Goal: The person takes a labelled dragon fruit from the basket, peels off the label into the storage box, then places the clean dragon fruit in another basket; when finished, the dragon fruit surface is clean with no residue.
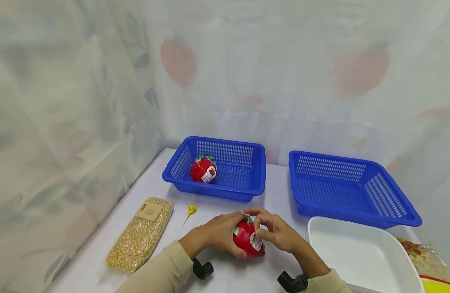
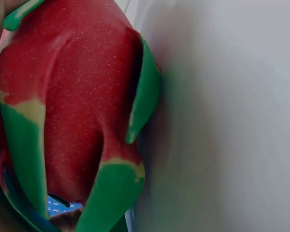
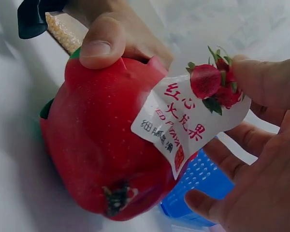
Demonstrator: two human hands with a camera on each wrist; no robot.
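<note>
Red dragon fruit [image 1: 243, 241]: left hand [image 1: 222, 231] held it, fingers wrapped round; right hand [image 1: 279, 233] had fingers pinching its label [image 3: 171, 118].

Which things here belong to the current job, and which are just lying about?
In the job:
held dragon fruit, in the left hand
white printed label, pinched by the right hand

Apparently lying about:
corn kernel bag
yellow lollipop
basketed dragon fruit
left blue basket
right blue basket
white tray
food packet
</note>
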